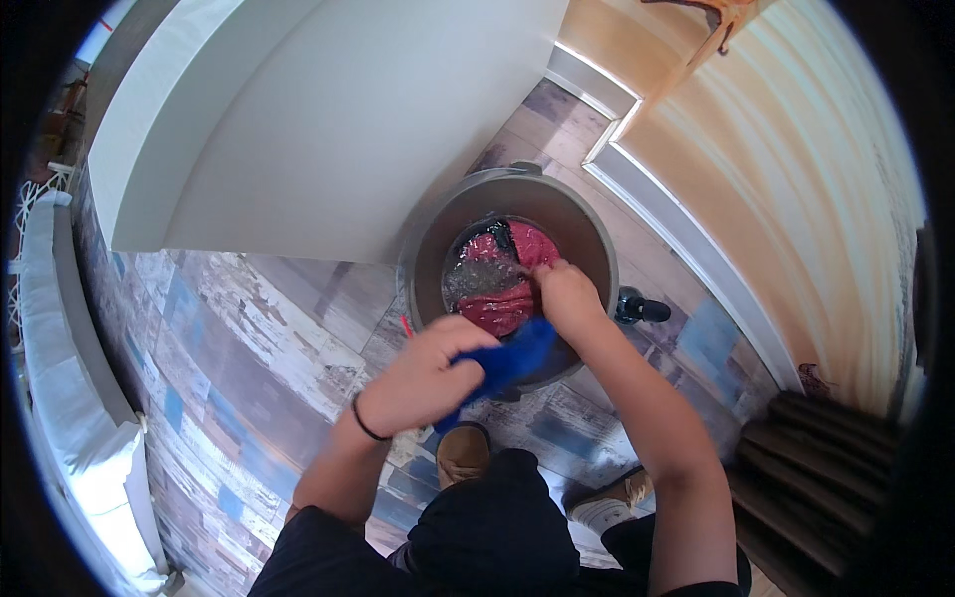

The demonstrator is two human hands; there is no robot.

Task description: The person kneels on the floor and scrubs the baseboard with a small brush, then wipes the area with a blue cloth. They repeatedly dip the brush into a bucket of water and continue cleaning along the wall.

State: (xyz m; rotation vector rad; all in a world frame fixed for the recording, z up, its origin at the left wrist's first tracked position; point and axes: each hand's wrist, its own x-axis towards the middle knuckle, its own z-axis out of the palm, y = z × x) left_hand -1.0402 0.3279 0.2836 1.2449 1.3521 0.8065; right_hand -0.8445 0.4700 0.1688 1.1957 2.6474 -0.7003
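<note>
My left hand (433,373) is closed around a bright blue cloth (511,362), which looks blurred and stretches over the near rim of a round brown bucket (578,216). Reaching inside the bucket, my right hand (571,298) has its fingers curled beside a wet red cloth (531,242). Whether those fingers grip any fabric is hard to make out. Bubbly water (485,276) fills the bottom of the bucket. Folded dark red fabric (496,310) lies in the near part of the water, and a dark piece (501,233) shows at the far side.
A white panel (336,134) stands directly left of the bucket. On the right run a white baseboard (694,261) and a patterned wall (783,186). A black object (645,308) is on the plank-patterned floor (298,351) beside the bucket. Dark ribbed material (813,463) lies at lower right.
</note>
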